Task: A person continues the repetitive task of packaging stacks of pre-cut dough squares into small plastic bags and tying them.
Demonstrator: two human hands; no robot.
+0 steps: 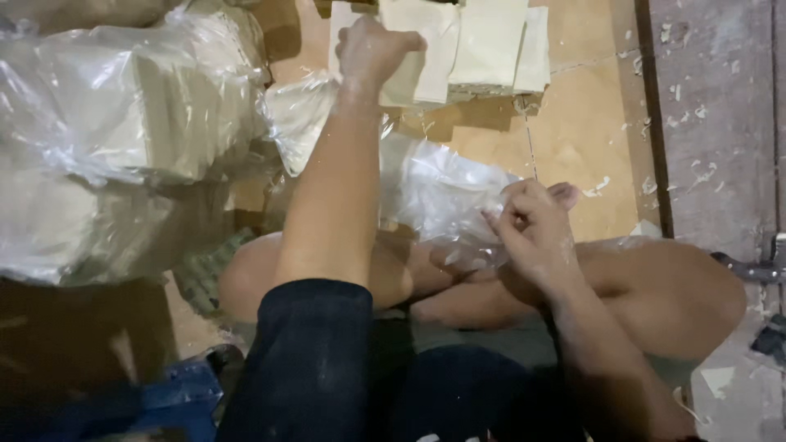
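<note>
Head view, person seated cross-legged on a tiled floor (589, 131). Left hand (372, 49): fingers curled tight around the near edge of a pale paper stack (467, 49), arm stretched forward at full reach. Right hand (532, 229): thumb and forefinger pinch the rim of a clear plastic bag (442, 192), remaining fingers loosely bent; the bag lies crumpled between the knees and the stack, just in front of the lap.

Risks, as judged: the thin film could tear or slip from the pinch if pulled hard; the stack, gripped at one edge only, could fan out or shed sheets when lifted, since the pieces lie loose and slightly offset.

Surroundings: to the left, bulky wrapped bundles (123, 123) of similar pale sheets, piled close against the outstretched arm and crowding that side. White scraps (688, 115) litter the grey strip at right. A blue object (176, 397) sits at lower left, a metal part (757, 266) at the right edge; what either is cannot be told.
</note>
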